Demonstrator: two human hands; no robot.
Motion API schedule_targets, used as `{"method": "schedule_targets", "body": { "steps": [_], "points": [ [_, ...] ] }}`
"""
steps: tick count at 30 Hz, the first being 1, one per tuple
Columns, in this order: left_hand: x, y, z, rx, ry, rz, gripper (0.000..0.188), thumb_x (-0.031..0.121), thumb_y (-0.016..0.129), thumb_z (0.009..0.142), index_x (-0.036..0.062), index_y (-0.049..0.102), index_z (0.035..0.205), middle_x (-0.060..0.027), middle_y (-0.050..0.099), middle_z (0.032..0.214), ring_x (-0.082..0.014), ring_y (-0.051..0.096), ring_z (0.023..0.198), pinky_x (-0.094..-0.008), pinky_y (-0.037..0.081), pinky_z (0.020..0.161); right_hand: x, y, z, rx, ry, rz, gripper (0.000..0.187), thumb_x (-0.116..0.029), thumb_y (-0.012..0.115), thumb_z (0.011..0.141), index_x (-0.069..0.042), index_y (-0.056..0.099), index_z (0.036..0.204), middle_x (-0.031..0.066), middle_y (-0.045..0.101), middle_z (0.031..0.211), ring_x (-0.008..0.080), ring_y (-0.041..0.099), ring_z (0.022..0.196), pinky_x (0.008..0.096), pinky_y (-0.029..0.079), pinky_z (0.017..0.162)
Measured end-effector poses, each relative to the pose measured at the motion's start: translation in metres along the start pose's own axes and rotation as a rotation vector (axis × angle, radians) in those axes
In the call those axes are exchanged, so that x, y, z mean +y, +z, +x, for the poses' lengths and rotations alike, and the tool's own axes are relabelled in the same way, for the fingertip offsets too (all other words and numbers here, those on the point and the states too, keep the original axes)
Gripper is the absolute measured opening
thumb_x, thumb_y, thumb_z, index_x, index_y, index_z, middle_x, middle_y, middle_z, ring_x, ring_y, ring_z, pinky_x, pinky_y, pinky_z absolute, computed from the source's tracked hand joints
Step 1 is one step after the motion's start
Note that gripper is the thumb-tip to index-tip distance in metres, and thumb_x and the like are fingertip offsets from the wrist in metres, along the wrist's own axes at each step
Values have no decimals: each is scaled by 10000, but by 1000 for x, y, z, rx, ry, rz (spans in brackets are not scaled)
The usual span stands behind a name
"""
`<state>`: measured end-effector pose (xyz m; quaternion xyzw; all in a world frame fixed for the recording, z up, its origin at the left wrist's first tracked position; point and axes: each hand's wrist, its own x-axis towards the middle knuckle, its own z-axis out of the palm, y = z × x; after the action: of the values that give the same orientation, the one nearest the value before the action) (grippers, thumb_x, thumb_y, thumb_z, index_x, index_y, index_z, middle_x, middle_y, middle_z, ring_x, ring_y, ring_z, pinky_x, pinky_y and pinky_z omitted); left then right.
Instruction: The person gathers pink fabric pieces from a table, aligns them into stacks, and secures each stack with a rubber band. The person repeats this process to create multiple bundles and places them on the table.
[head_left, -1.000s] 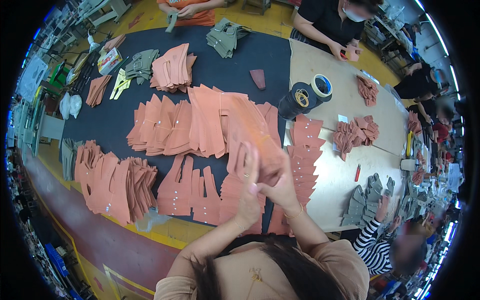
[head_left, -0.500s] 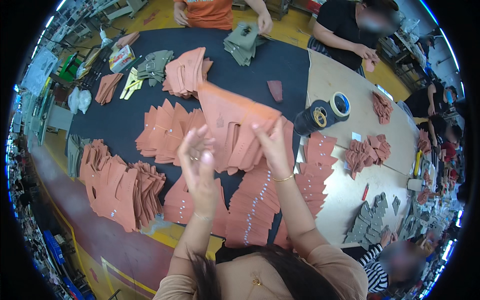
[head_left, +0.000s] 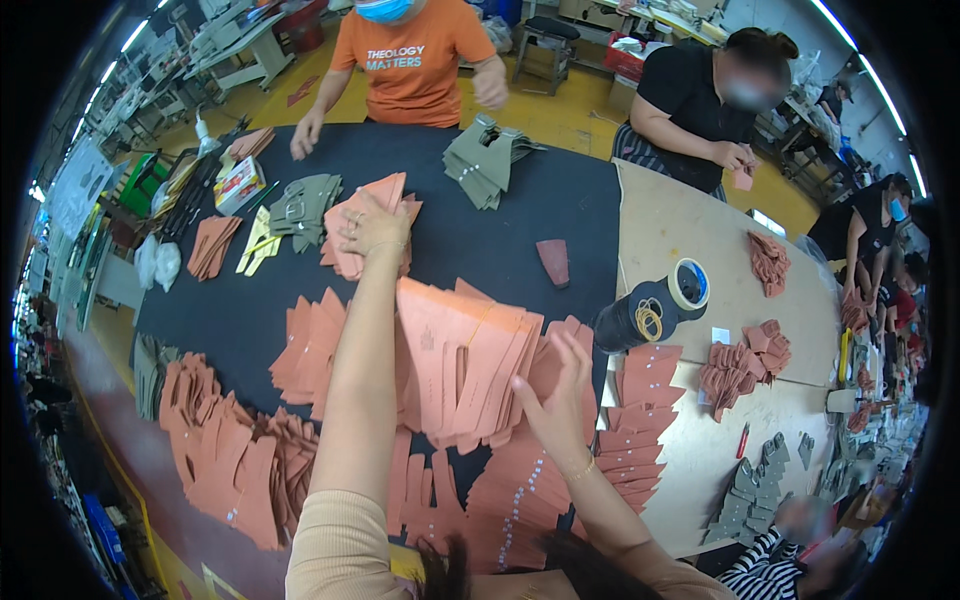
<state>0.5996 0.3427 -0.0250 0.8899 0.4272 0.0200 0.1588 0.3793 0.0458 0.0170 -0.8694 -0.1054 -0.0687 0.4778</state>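
Observation:
My left hand (head_left: 375, 230) reaches out and lies on a stack of salmon-coloured cut pieces (head_left: 392, 190), its fingers spread over the top. In the middle lies a fanned bundle of larger salmon pieces (head_left: 455, 350), with long slots, rows of small holes and a thin band across. My right hand (head_left: 560, 405) is at this bundle's right edge, thumb and fingers apart, the thumb close to or touching it. Under and in front of it spreads a row of overlapping salmon pieces (head_left: 505, 500) with small white labels. More salmon stacks (head_left: 235, 455) lie on the left.
Grey-green pieces (head_left: 485, 165) lie at the far side of the dark tabletop (head_left: 500, 250). A black cylinder (head_left: 630, 320) with tape rolls stands right, near a red pen (head_left: 743, 440). A person in orange (head_left: 410, 65) stands opposite; another in black (head_left: 680, 110) handles a small piece.
My left hand has moved from beside the large bundle to the far stack. The bundle has come down onto the pile, and my right hand has loosened from it. The view has tilted up.

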Motion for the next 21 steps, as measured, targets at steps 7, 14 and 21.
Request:
{"method": "schedule_targets", "body": {
  "steps": [7, 14, 21],
  "points": [
    [2, 16, 21, -32, -53, 279, 911, 419, 617, 839, 174, 81, 1533, -330, 124, 1519, -590, 211, 1343, -676, 320, 1006, 26, -28, 3, -120, 119, 47, 473, -224, 690, 859, -43, 517, 1260, 158, 454, 1297, 304, 473, 1203, 372, 450, 939],
    [-33, -16, 63, -50, 163, 44, 772, 354, 660, 771, 71, 364, 1425, -281, 558, 1266, -385, 549, 1200, -451, 468, 963, 26, -29, 1, -83, 170, 287, 288, -162, 665, 880, -38, 608, 1134, 128, 540, 1218, 269, 558, 1104, 342, 446, 945],
    [-158, -46, 61, -140, 149, -1296, 564, 189, 622, 803, -25, 442, 1293, -132, 627, 1056, -237, 642, 938, -348, 535, 839, 35, -50, -1, -19, 103, 265, 187, -104, 662, 871, -25, 644, 1040, 111, 594, 1121, 232, 578, 1058, 327, 454, 923]
  ]
}}
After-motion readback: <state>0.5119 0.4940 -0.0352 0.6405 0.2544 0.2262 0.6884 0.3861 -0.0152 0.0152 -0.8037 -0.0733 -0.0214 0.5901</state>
